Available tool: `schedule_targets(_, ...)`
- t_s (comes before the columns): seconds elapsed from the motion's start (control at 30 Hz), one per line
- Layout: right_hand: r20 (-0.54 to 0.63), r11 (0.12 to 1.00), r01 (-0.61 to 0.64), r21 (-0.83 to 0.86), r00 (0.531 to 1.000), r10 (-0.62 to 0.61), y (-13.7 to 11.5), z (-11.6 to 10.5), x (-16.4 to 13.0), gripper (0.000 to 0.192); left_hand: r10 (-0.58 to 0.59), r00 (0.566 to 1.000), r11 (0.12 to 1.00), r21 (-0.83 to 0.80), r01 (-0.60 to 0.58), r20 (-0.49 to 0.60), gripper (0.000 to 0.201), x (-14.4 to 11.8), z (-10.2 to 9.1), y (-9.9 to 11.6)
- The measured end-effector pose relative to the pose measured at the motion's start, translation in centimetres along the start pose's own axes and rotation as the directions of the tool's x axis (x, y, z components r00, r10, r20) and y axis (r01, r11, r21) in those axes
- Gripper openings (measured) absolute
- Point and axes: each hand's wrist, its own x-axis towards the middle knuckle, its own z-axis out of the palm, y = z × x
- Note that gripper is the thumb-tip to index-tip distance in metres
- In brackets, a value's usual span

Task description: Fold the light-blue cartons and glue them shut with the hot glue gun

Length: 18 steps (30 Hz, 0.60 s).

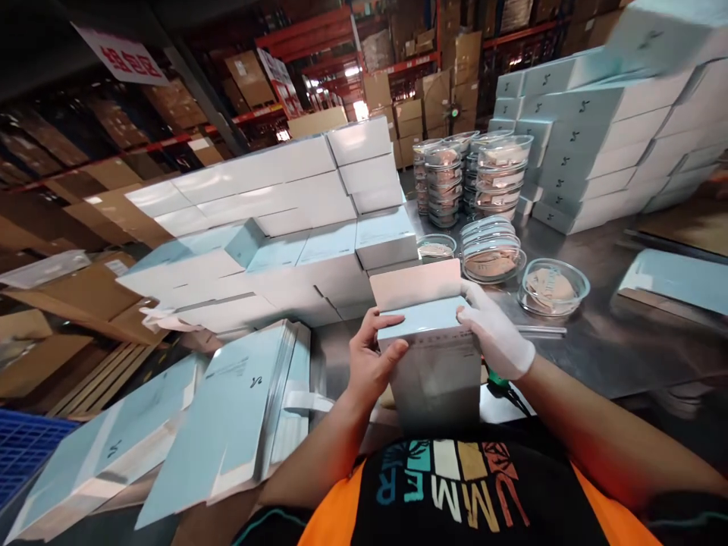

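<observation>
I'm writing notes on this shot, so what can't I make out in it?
All in the head view:
- Inside of the held box: hidden by its own panels.
- Print on that box: too small and blurred to read.
- Green item: partly covered by the gloved right hand and wrist; its kind is unclear.
- Blue crate: cut off by the left edge.

- The held box [437, 371] is made of smooth, faintly glossy card.
- The right hand [494, 328] is covered by a matt cloth glove [509, 347].
- The table [608, 334] is surfaced in smooth, shiny metal.
- The tubs [501, 180] are formed of clear, glossy plastic.
- The cartons [85, 299] are made of matt cardboard.
- The pallet [102, 371] is built of wood.
</observation>
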Motion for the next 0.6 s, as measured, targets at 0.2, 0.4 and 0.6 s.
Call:
schedule_targets(0.2,0.142,0.981,0.158,-0.115,0.98,-0.141,2.6,-2.4,-0.7,0.067,0.233,0.966,0.966,-0.091,-0.244,-0.108,0.052,0.6,0.3,-1.6)
schedule_targets(0.4,0.235,0.888,0.455,-0.073,0.873,-0.428,2.2,-2.9,-2.0,0.027,0.465,0.871,0.878,0.042,-0.476,0.158,0.012,1.6,-1.1,-0.8)
schedule_targets(0.6,0.301,0.708,0.664,-0.241,0.745,-0.596,0.8,-0.8,-2.7,0.036,0.381,0.751,0.718,0.339,-0.608,0.539,0.029,3.1,-2.9,4.3)
